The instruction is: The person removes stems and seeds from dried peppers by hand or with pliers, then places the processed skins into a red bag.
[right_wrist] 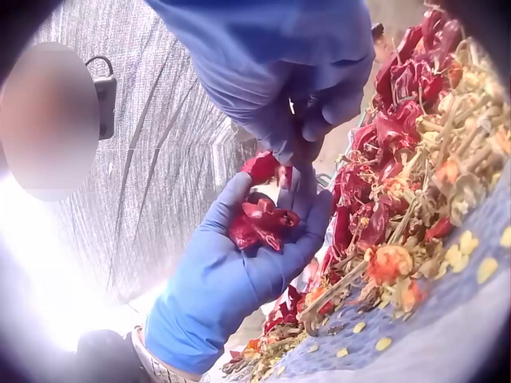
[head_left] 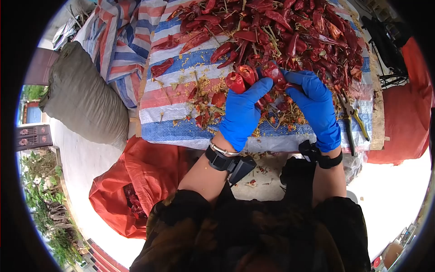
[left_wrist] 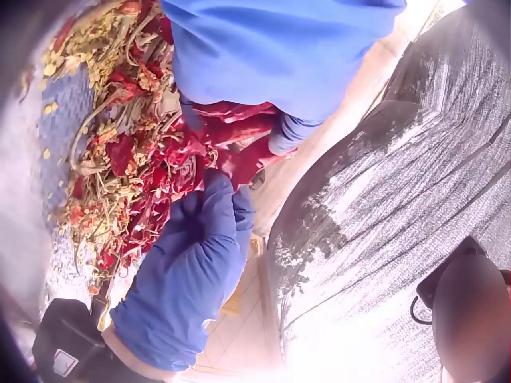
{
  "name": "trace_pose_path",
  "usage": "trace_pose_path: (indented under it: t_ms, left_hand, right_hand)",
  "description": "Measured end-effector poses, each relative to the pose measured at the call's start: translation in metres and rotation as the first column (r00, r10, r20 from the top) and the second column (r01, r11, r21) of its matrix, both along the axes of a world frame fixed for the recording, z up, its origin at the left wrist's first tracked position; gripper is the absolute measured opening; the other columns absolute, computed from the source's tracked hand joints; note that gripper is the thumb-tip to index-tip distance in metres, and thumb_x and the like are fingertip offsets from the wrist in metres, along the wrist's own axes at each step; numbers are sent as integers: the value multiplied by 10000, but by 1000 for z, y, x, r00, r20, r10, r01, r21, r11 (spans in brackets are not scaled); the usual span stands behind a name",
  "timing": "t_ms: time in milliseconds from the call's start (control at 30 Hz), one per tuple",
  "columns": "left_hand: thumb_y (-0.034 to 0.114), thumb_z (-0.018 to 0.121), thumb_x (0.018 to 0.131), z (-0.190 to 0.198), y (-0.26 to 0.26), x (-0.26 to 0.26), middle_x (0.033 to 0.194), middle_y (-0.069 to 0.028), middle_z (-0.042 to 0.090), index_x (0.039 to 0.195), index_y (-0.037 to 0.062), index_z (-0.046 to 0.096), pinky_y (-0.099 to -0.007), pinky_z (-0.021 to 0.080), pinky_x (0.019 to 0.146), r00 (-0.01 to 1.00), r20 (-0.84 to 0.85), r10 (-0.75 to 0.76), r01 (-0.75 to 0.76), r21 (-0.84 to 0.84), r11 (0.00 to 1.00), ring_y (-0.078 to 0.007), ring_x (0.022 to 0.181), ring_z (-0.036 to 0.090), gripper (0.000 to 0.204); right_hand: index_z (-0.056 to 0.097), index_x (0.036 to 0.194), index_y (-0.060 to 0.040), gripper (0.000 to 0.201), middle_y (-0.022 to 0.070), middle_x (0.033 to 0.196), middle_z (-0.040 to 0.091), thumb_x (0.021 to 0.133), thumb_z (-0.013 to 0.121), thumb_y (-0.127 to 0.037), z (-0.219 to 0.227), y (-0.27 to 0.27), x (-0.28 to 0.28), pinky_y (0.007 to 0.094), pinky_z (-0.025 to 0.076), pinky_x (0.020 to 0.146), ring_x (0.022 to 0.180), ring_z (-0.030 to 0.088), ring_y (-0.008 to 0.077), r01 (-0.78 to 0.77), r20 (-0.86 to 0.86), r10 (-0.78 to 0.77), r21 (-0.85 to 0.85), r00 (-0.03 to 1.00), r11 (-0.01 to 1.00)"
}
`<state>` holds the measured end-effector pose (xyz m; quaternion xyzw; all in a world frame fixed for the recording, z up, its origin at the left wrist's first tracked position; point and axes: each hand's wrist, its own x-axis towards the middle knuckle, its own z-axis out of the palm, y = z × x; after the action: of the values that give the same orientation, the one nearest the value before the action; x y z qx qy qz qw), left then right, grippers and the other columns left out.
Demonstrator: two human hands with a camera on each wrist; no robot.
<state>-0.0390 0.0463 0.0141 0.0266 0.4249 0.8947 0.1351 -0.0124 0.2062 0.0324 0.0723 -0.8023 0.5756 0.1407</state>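
Both hands wear blue gloves and meet at the near edge of a heap of dried red chillies [head_left: 294,41]. The left hand [head_left: 243,111] holds several red chilli pieces [head_left: 235,82] in its curled fingers; in the right wrist view these pieces [right_wrist: 263,223] lie between its thumb and fingers. Close beside it, the right hand [head_left: 316,106] pinches a chilli at the left hand's fingertips. In the left wrist view the right hand [left_wrist: 192,263] touches the red pieces [left_wrist: 239,136] below the left hand [left_wrist: 271,56]. The right fingertips are partly hidden in the right wrist view.
Seeds, stems and scraps [head_left: 204,102] lie on the striped sheet [head_left: 163,131]. Pliers or cutters [head_left: 349,119] rest at the right edge. A red bag [head_left: 131,181] with chillies stands at lower left, a grey-green sack [head_left: 86,97] above it, and red cloth [head_left: 403,122] at right.
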Motion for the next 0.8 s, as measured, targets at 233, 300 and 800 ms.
trace_pose_path:
  t_ms: [233,300,800]
  left_hand:
    - [33,701,719,3,0,6,886,-16,585,934,56,516,-249,463,735,958,-281,63,-166,-358,919,-105,801,553,285]
    - [27,714,706,4,1,7,849,-2,570,900,65,489,-241,465,715,963,-254,90,-181,-360,915,-98,770,541,300]
    - [-8,576,811,-2,-11,3,1049,-59,545,1151,64,462,-475,446,893,1000,-8,-11,12,67,998,-207,942,559,366]
  right_hand:
    - [609,1050,-54,320,96,994,567,745,593,39,4,10,6,276,465,773,884,576,200,-129,72,117,192,990,973]
    - [611,1055,-71,327,105,1026,567,741,611,16,9,13,6,291,466,784,905,577,217,-116,80,95,305,992,945]
    - [623,1005,-72,276,98,945,626,730,624,-90,11,131,61,286,459,742,855,604,196,417,32,-598,688,801,594]
